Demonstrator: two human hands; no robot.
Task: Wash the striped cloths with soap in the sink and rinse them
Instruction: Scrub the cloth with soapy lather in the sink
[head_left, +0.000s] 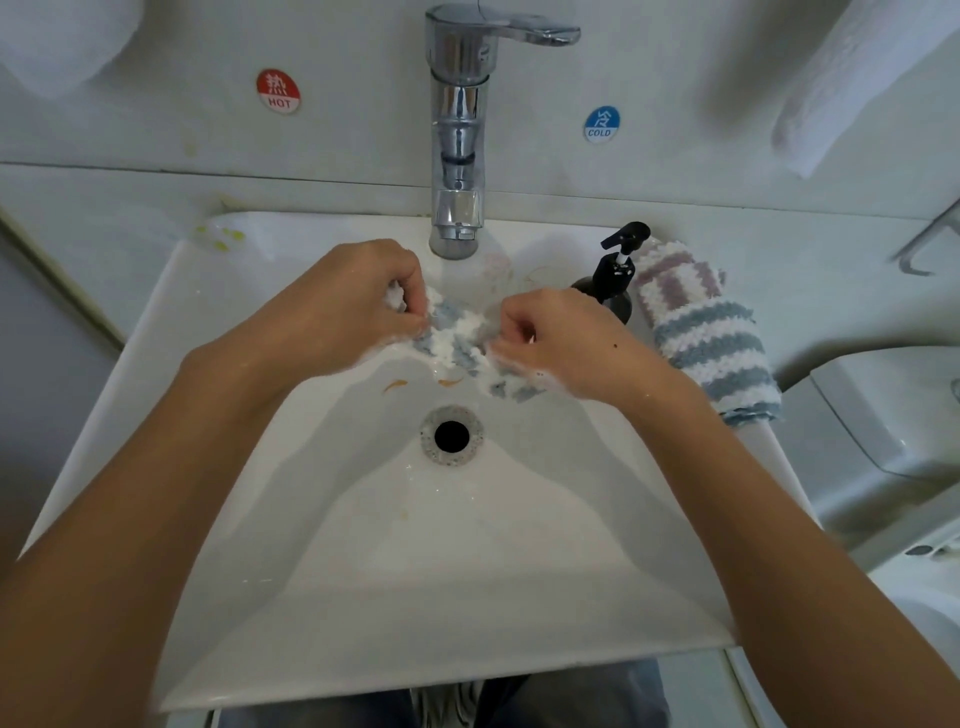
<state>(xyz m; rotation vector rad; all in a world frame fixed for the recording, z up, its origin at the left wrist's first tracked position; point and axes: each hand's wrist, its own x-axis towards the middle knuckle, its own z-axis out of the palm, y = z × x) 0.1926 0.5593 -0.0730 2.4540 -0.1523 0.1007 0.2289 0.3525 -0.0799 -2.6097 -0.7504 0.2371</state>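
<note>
Sudsy striped cloth (457, 338) stretched between left hand (358, 301) and right hand (550, 338), fingers of both curled tight on it, over the sink (363, 545) under the tap (457, 130). Second cloth (711, 332) draped on the right rim beside the soap bottle (613, 280).

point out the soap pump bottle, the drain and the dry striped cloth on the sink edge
soap pump bottle (618, 270), head view, black pump neck
drain (451, 435), head view, dark central hole
dry striped cloth (711, 332), head view, middle of the folded pile

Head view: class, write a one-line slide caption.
Both hands, left hand and right hand, scrub a soapy striped cloth over the sink.
</note>
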